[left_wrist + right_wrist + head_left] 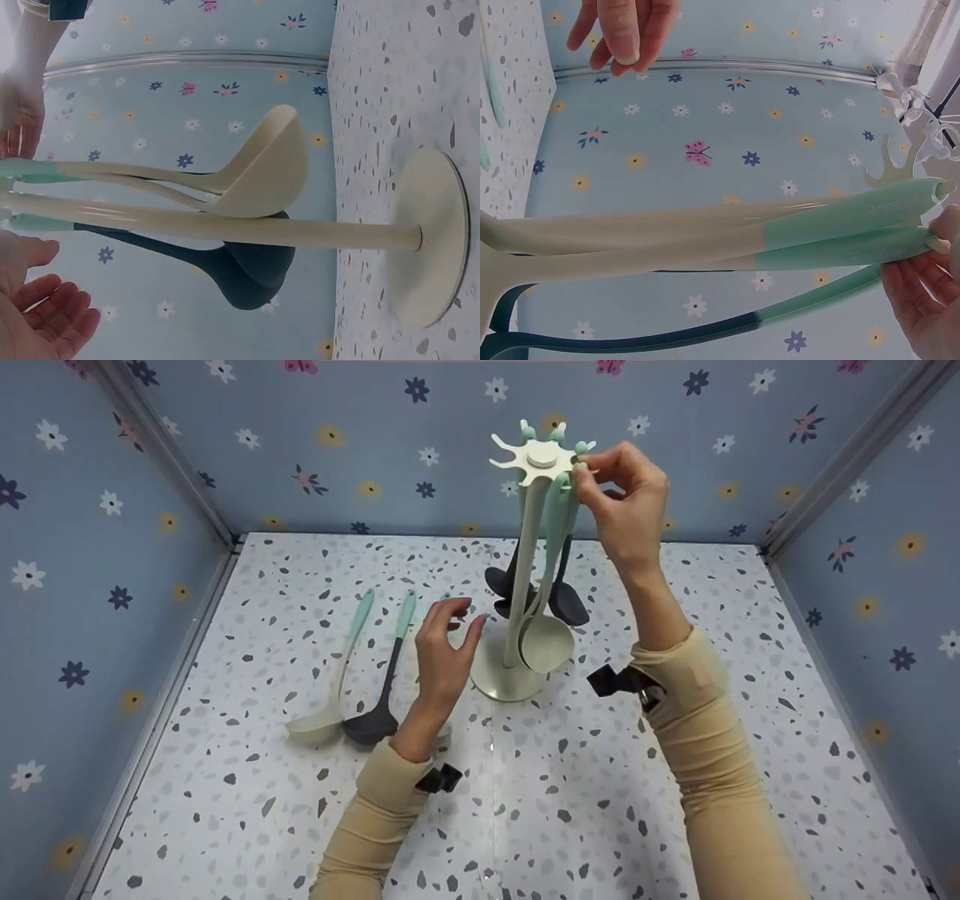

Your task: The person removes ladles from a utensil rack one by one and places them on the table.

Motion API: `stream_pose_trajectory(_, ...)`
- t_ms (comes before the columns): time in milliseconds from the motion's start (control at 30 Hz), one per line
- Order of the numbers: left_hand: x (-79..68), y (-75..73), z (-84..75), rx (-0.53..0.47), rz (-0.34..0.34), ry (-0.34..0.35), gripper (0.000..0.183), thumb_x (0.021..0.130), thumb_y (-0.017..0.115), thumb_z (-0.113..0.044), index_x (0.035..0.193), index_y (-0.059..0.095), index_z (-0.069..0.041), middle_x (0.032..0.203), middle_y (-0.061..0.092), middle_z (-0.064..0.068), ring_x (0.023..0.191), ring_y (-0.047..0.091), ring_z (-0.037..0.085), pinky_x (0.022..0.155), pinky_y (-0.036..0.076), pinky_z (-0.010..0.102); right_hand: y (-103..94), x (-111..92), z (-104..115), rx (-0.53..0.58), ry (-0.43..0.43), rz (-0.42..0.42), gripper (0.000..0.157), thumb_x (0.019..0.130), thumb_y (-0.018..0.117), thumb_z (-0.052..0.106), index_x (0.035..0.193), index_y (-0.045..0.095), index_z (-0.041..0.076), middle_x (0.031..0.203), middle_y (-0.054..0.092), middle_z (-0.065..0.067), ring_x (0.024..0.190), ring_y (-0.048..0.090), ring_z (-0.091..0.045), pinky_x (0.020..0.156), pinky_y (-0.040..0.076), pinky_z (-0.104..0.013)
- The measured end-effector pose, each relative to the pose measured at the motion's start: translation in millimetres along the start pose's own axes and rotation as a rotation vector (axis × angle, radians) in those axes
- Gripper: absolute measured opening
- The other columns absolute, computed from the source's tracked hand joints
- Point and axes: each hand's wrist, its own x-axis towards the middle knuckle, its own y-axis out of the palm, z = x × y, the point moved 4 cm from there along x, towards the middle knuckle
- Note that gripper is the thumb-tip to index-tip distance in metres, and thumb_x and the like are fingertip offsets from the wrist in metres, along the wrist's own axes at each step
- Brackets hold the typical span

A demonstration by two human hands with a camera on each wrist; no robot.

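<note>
A cream utensil stand (528, 547) rises upright from a round base (495, 679), with a hooked top (541, 456). Up by its right-hand hooks, my right hand (630, 499) pinches the mint handle end of a cream ladle (832, 250). Beside that one hangs another cream ladle (817, 217); their bowls overlap in the left wrist view. Dark utensils (570, 604) with mint handles hang behind and to the right of the pole. My left hand (444, 649) is left of the pole, its fingers loosely bent and holding nothing.
On the speckled table to the left lie a cream ladle (319, 725) and a dark ladle (371, 725). A third mint handle (445, 596) shows behind my left hand, mostly hidden. Flower-patterned panels (390, 450) enclose the back and sides.
</note>
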Motion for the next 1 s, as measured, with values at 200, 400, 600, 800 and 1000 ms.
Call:
stream_pose_trajectory(200, 3.7, 19.8, -9.8, -0.061, 0.010, 0.016, 0.027, 0.079, 0.067, -0.017, 0.098, 0.060, 0.001, 0.094, 0.058, 0.011, 0.088, 0.055, 0.019, 0.071, 0.047, 0.029, 0.8, 1, 0, 0.000, 0.000, -0.008, 0.005, 0.078, 0.061, 0.001, 0.074, 0.062, 0.004, 0.075, 0.061, -0.009, 0.063, 0.056, -0.018, 0.054, 0.050, -0.024)
stream_pose_trajectory(400, 4.0, 39.8, -13.7, -0.113, 0.001, 0.034, 0.028, 0.076, 0.070, -0.015, 0.095, 0.059, 0.004, 0.088, 0.057, 0.014, 0.082, 0.055, 0.021, 0.067, 0.047, 0.028, 1.5, 1, -2, 0.002, 0.004, -0.009, 0.005, 0.078, 0.061, 0.000, 0.075, 0.063, 0.003, 0.075, 0.061, -0.009, 0.063, 0.056, -0.018, 0.054, 0.050, -0.024)
stream_pose_trajectory(600, 7.6, 55.3, -12.9, -0.197, -0.018, 0.017, 0.028, 0.075, 0.071, -0.016, 0.091, 0.058, 0.004, 0.084, 0.057, 0.014, 0.076, 0.055, 0.023, 0.064, 0.047, 0.029, 1.1, 1, -2, 0.005, 0.002, -0.006, 0.005, 0.078, 0.060, 0.000, 0.074, 0.062, 0.003, 0.075, 0.061, -0.010, 0.063, 0.056, -0.018, 0.053, 0.050, -0.023)
stream_pose_trajectory(800, 15.3, 68.7, -14.9, -0.250, -0.017, 0.006, 0.029, 0.074, 0.072, -0.017, 0.090, 0.057, 0.002, 0.082, 0.055, 0.015, 0.072, 0.054, 0.026, 0.059, 0.046, 0.034, 0.5, 0, 0, 0.005, 0.016, -0.012, 0.005, 0.078, 0.061, 0.001, 0.074, 0.063, 0.004, 0.077, 0.061, -0.010, 0.063, 0.057, -0.019, 0.054, 0.050, -0.024)
stream_pose_trajectory(1000, 22.3, 76.1, -18.1, -0.232, -0.005, -0.016, 0.029, 0.075, 0.071, -0.015, 0.090, 0.056, 0.003, 0.083, 0.056, 0.015, 0.072, 0.054, 0.020, 0.059, 0.047, 0.033, 0.4, 0, 0, -0.003, 0.025, -0.013, 0.006, 0.079, 0.061, 0.001, 0.075, 0.063, 0.004, 0.077, 0.062, -0.009, 0.064, 0.056, -0.018, 0.055, 0.051, -0.025)
